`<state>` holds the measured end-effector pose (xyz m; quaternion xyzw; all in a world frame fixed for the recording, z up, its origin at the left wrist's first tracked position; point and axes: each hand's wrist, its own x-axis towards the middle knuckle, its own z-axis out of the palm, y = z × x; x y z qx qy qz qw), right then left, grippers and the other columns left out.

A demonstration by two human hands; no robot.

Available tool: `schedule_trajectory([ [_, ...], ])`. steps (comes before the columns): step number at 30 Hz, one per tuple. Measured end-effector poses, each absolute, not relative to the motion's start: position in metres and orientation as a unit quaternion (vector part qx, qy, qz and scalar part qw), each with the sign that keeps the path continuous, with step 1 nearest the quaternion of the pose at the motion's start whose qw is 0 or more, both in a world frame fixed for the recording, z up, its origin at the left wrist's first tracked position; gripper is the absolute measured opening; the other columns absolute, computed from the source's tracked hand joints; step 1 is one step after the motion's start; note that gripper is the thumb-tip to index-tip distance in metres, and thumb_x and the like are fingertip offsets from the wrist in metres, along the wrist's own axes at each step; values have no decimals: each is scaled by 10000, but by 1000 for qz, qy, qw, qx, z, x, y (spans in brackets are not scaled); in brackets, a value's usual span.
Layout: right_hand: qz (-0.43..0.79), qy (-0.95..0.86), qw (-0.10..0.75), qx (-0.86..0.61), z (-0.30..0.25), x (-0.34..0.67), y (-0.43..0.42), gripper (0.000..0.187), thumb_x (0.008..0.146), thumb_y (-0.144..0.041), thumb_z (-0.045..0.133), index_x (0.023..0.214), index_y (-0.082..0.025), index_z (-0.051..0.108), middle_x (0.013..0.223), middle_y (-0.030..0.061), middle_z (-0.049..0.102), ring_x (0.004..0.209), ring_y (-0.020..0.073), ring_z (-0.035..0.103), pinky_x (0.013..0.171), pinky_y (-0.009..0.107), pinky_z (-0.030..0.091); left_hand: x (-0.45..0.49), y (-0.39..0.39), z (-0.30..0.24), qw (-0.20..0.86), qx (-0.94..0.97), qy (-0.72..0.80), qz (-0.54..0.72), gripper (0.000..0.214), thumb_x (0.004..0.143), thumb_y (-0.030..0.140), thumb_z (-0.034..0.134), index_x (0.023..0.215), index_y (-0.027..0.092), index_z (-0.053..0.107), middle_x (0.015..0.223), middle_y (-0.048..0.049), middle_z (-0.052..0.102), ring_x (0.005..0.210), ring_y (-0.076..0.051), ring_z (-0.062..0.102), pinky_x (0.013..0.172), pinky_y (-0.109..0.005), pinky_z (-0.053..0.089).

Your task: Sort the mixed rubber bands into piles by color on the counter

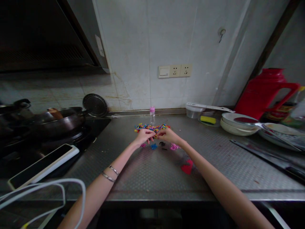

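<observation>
A pile of small multicoloured elastic bands lies on the metal counter. My left hand and my right hand meet over its near side, fingertips pinched almost together. Whatever is between the fingertips is too small to make out. Just in front of the hands are sorted little heaps: blue bands, black bands, pink bands and, partly behind my left hand, more pink bands. Behind the pile stands a small clear bottle with a pink cap.
A red heart-shaped piece lies near my right forearm. To the left are a pan on the stove and a white device with cables. Bowls, a yellow sponge, a knife and a red flask are at right.
</observation>
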<state>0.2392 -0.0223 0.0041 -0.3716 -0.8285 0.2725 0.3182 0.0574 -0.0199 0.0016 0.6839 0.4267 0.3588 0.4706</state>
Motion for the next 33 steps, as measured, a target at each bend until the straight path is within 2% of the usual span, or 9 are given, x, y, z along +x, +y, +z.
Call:
schedule_trajectory([
  [9,257,-812,329,-408,10,245,-24,222,711,-312,534,721,-132,664,669,15,640,619,108,545,569,195,403,53,-15,3,467,631,442,435,255,685,298,622,794,68,637,563,-26,582,469,-89,516,365,-184,388],
  [14,220,-807,328,-438,9,260,-14,213,698,-282,535,751,-127,672,681,24,655,608,112,557,566,193,404,56,-20,4,422,678,461,388,305,699,346,597,847,86,655,495,3,557,393,-63,420,375,-187,329],
  [21,151,-807,300,-486,20,290,0,224,695,-264,530,777,-125,684,685,26,668,611,126,572,544,185,394,81,-32,-4,318,790,391,348,236,686,305,605,783,104,680,764,-66,668,671,-135,563,632,-230,413],
  [24,114,-817,260,-502,29,303,-5,217,696,-250,529,782,-126,685,695,30,670,622,129,575,545,182,387,85,-35,-9,267,826,391,306,257,700,332,586,806,120,684,755,-56,662,673,-141,554,635,-233,396],
  [27,90,-821,185,-533,35,317,-17,208,697,-227,527,796,-133,683,720,39,673,641,127,579,546,176,377,83,-33,-12,225,852,391,267,302,674,330,612,894,132,672,708,-36,635,625,-129,526,596,-224,373],
  [33,39,-787,22,-616,28,341,-39,194,687,-194,516,777,-171,686,782,62,675,675,146,603,503,185,335,71,-24,-5,211,844,393,298,326,707,321,567,956,126,648,687,-25,602,596,-114,488,557,-211,342],
])
